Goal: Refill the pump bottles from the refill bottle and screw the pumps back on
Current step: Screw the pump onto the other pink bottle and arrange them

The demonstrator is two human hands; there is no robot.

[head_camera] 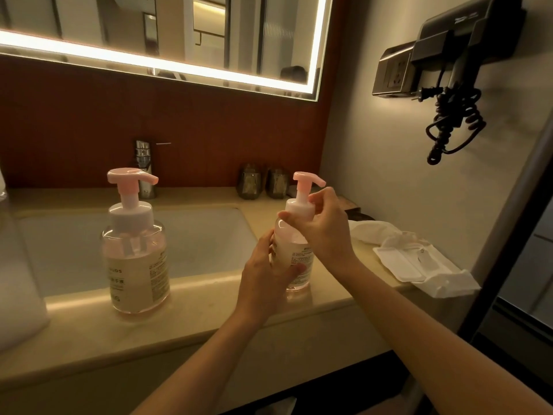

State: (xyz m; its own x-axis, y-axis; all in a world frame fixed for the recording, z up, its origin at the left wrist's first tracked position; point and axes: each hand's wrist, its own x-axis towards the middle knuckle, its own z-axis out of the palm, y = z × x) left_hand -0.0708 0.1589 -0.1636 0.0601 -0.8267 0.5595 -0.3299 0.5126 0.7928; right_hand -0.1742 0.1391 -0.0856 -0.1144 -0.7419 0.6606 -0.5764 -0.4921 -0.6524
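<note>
Two clear pump bottles with pink pump heads stand on the beige counter (209, 313). The larger pump bottle (136, 265) stands alone at the sink's front edge, its pump on and pointing right. The smaller pump bottle (291, 250) stands right of the sink. My left hand (266, 280) grips its body from the lower left. My right hand (324, 224) curls its fingers round the white collar of the smaller bottle's pump (305, 187). No refill bottle is in view.
The sink basin (194, 244) and a chrome tap (145, 166) lie behind the bottles. Two dark cups (263, 181) stand at the back wall. White cloth and packets (419, 259) lie on the counter's right end. A hair dryer (454, 70) hangs on the right wall.
</note>
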